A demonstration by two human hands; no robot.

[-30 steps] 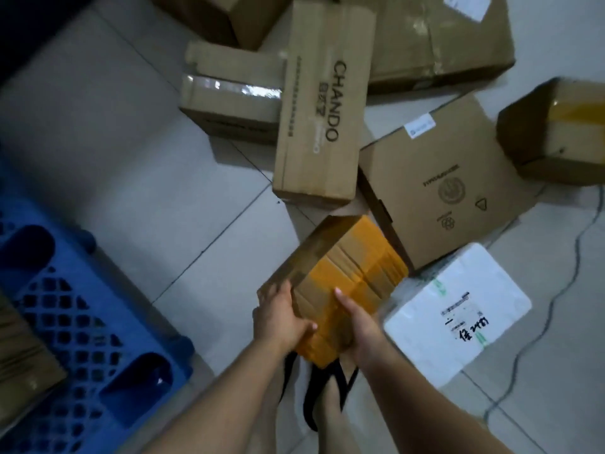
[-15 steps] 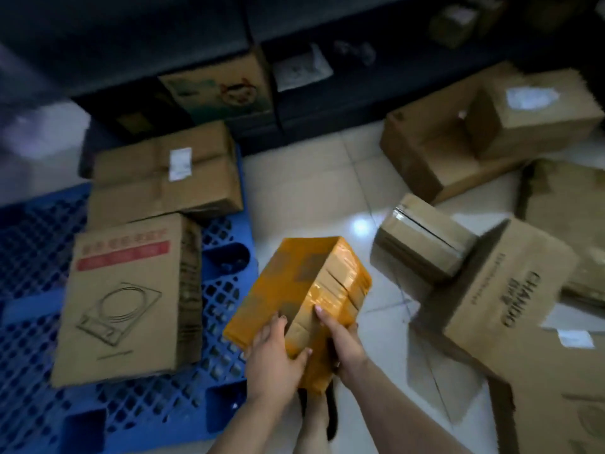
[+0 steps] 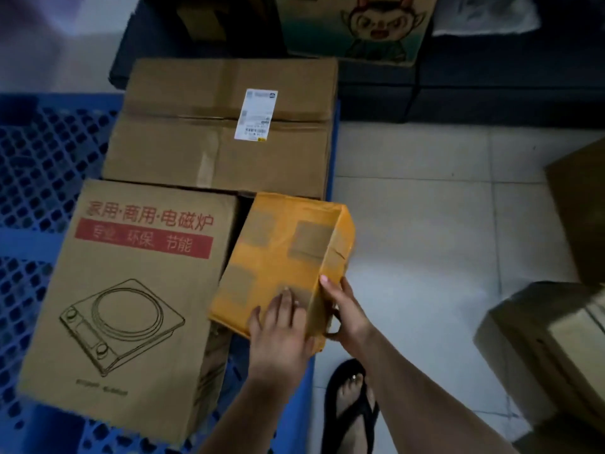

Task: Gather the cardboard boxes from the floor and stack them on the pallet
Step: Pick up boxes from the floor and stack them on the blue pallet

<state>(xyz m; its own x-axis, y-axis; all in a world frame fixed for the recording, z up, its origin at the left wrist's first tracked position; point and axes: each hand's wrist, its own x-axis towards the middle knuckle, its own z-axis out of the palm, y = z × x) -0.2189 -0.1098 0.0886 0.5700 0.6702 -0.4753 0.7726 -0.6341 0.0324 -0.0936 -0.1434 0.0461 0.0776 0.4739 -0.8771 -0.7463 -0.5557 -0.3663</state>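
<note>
Box [image 3: 281, 257] is gripped by right hand [image 3: 347, 316], pressed by flat left hand [image 3: 278, 329]. Released tilted, it may be tipped off pallet [image 3: 39, 152].

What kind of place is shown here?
Likely a storeroom or small warehouse: a blue plastic pallet on a tiled floor, sealed cardboard boxes on it, one with a shipping label, and dark shelving behind.

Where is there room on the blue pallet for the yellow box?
Bare grid of the pallet lies left of the cooker box and the big taped box. The right side is crowded: the yellow box, under the left hand and gripped by the right hand, fills the slot beside the cooker box. Bare tiles lie right of the pallet.
</note>
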